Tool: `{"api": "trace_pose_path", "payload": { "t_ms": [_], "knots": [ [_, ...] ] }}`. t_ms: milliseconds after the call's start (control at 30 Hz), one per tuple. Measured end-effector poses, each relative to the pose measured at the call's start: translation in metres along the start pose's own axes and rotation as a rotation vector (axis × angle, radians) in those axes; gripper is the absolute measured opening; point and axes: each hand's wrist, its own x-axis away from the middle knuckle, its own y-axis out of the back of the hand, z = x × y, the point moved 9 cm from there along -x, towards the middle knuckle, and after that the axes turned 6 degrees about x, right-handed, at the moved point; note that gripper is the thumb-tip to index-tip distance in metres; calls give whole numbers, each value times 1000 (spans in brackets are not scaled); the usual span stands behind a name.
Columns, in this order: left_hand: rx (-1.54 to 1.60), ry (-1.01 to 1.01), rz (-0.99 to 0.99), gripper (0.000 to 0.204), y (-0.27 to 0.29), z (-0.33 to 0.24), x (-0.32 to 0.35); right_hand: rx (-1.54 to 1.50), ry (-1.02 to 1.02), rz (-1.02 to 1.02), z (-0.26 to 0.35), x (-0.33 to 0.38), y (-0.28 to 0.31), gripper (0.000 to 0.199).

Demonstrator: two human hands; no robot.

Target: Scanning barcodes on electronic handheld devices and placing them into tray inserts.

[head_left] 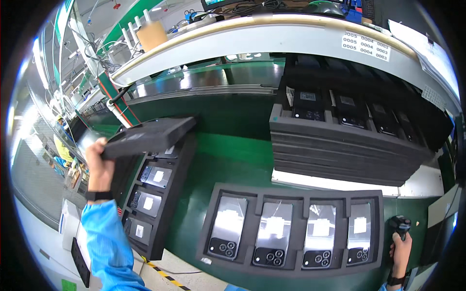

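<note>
My left hand (100, 167), at the left, grips the end of a black foam tray (150, 137) and holds it tilted in the air. Below it lies another foam tray (169, 208) with phones in its slots, partly covered by the raised one. In front of me a dark grey foam tray (298, 228) lies flat with several phones, such as a silver one (273, 228), each backed by a camera block and a white label. At the right edge, my right hand (401, 250) is closed round a black handheld scanner (400, 223), beside that tray.
A tall stack of black foam trays (340, 153) stands at the back right on a white base (335, 182), with phones in its top tray. Above runs a white shelf edge (262, 39). Green work surface (228, 155) shows between the trays. Striped tape (167, 276) marks the floor.
</note>
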Motion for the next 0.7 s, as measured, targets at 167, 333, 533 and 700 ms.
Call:
{"api": "trace_pose_path", "payload": {
  "t_ms": [167,333,533,700],
  "knots": [
    [25,44,-61,13,111,-53,72,17,19,-20,12,5,-1,18],
    [-50,97,-152,14,261,-49,132,23,9,-9,20,10,-4,20],
    [-869,332,-16,14,320,-21,171,-56,19,-38,25,14,-6,22],
    [-1260,-296,229,9,124,-49,150,96,-32,-33,26,17,-1,22]
  ]
}}
